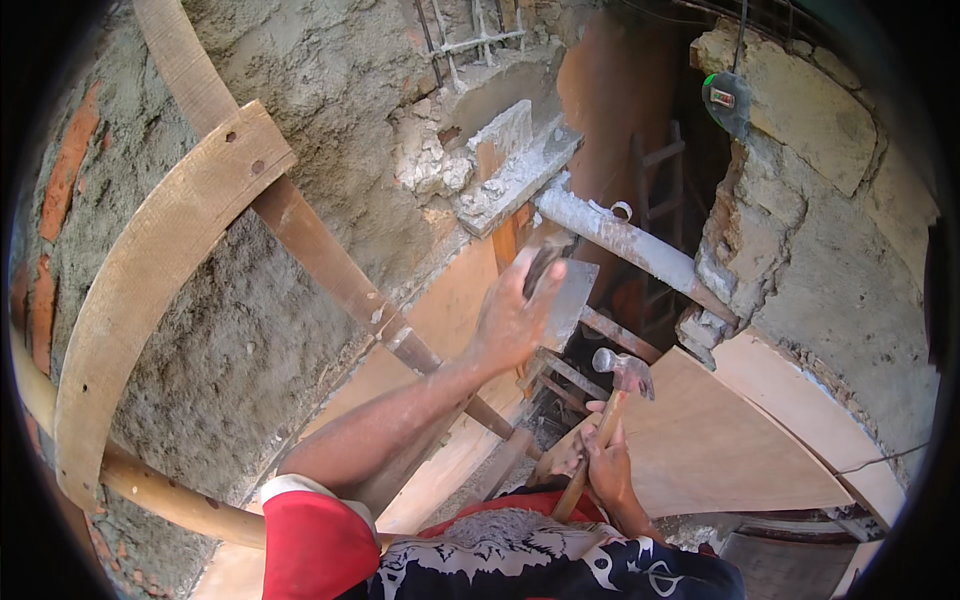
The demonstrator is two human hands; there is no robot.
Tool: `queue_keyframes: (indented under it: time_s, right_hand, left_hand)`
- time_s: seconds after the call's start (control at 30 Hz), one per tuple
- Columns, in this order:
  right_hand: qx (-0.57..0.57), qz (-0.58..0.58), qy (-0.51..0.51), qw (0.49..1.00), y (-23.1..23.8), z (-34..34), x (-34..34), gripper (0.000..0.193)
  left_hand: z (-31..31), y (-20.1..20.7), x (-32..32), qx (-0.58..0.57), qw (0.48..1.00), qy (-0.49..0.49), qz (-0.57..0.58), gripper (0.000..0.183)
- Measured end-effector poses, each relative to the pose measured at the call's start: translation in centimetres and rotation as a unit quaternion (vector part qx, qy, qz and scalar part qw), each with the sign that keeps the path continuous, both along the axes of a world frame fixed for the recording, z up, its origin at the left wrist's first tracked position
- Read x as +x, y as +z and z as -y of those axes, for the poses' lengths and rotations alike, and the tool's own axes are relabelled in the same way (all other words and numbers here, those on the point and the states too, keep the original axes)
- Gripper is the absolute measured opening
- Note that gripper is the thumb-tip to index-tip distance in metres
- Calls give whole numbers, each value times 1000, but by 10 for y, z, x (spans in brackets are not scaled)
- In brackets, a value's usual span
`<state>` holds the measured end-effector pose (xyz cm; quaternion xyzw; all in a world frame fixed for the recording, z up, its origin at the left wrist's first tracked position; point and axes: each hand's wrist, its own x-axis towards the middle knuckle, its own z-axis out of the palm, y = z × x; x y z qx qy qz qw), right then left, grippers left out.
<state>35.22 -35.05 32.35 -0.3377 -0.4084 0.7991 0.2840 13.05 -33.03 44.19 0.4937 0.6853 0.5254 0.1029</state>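
My left hand [515, 315] is raised in the middle of the view, its fingers closed round a dark, blurred handle [545, 265]. Beside the palm shows a flat grey metal plate [574, 298]; together they look like a plastering trowel, though where they join is hidden. Lower and to the right, my right hand [612, 470] is wrapped round the wooden shaft of a claw hammer [608, 420]. The hammer's head [622, 370] points up and away from me, touching nothing. The end of its shaft rests close to my shirt.
A curved wooden piece [150, 270] is fixed to a long wooden bar [320, 250] at left. Beyond my hands a plaster-covered pole [630, 240] spans a dark opening, with a ladder [660, 190] inside. Plywood sheets [700, 440] lie at right; a green-edged round device [726, 100] hangs above.
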Motion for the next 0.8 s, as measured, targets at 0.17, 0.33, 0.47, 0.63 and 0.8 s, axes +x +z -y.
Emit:
queue_keyframes:
  time_s: [0.17,0.33,0.47,0.63,0.8]
  right_hand:
    - [13,68,79,994,-15,3,4,23]
    - [155,-23,-25,987,-23,-17,-35,27]
    - [195,-86,-87,973,6,-31,-60,33]
    - [366,3,-116,923,-22,-55,-77,41]
    - [367,-42,-143,918,-10,-66,-93,46]
  left_hand:
    - [-69,0,-49,115,943,25,-310,34]
    - [-118,1,-84,79,925,32,-369,35]
    - [-129,4,-101,16,923,2,-386,27]
    - [-137,16,-119,-43,927,-42,-370,36]
    - [-141,18,-121,-110,928,-75,-347,45]
